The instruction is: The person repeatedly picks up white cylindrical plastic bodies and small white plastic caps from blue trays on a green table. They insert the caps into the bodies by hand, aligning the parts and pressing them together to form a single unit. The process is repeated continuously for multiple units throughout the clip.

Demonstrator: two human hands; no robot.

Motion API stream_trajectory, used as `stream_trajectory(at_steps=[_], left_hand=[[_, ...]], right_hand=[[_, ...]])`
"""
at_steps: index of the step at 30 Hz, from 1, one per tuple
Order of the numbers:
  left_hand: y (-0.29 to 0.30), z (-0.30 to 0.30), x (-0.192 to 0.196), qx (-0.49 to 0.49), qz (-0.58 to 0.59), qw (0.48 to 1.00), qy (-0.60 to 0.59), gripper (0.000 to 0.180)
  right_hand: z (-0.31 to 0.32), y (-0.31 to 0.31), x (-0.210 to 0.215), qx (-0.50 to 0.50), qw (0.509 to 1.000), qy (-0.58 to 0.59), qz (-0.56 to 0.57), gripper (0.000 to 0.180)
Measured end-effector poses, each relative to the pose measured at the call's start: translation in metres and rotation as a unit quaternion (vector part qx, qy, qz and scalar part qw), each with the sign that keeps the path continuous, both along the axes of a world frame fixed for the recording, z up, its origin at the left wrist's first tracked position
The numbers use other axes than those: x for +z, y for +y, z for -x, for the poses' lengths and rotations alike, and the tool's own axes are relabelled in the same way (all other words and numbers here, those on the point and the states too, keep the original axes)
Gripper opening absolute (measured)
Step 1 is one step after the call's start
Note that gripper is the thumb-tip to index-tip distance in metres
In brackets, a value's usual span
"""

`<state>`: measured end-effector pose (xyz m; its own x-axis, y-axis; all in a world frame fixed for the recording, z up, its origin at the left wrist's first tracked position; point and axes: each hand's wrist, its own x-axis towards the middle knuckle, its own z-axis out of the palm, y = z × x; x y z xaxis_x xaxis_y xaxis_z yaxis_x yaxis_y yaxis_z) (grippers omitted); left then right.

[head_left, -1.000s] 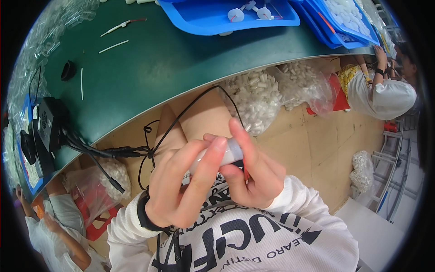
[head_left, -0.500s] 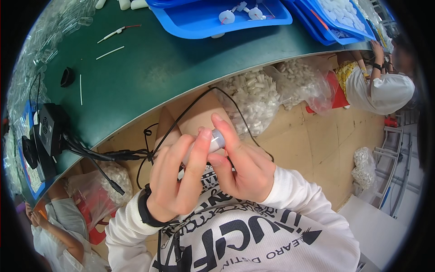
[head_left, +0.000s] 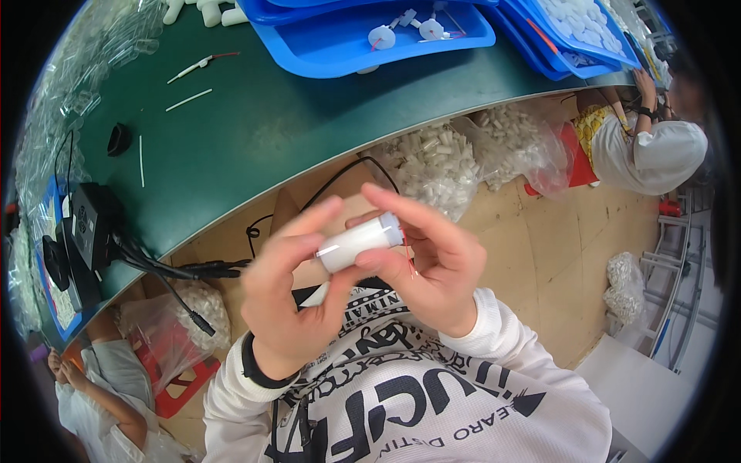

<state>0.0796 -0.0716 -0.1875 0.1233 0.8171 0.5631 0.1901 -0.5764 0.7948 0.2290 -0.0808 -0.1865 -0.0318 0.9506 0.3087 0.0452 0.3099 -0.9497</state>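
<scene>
A white cylinder [head_left: 355,245] with a clear, shiny wall is held tilted between my two hands, above my lap. Its right end has a pale grey cap [head_left: 392,229], and thin red wires [head_left: 408,255] hang from there beside my right palm. My right hand [head_left: 432,258] grips the capped end, thumb below and fingers behind it. My left hand [head_left: 289,285], somewhat blurred, closes round the other end, with one finger raised off it. Under the left fingers a small white piece [head_left: 315,296] shows; what it belongs to is hidden.
On the green table [head_left: 255,116] stand blue trays [head_left: 324,65] holding white discs with wires. Thin white sticks, a black ring [head_left: 119,140] and a black device [head_left: 93,216] with cables lie leftward. Bags of white parts [head_left: 440,158] sit below the edge. Co-workers sit at either side.
My hands have drawn apart and turned the cylinder, so its white side and red wires now show. My right hand has shifted slightly right.
</scene>
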Motion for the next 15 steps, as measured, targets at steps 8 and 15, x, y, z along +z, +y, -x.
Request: stream_trajectory(at_steps=[8,15], left_hand=[[-0.008,0.007,0.003,-0.030,0.150,0.977,-0.150,0.036],[-0.014,-0.001,-0.002,0.040,0.093,0.988,-0.117,0.028]], right_hand=[[0.017,-0.004,-0.004,-0.048,0.973,0.223,-0.047,0.036],[0.018,-0.010,-0.007,-0.051,0.980,0.180,-0.064,0.035]])
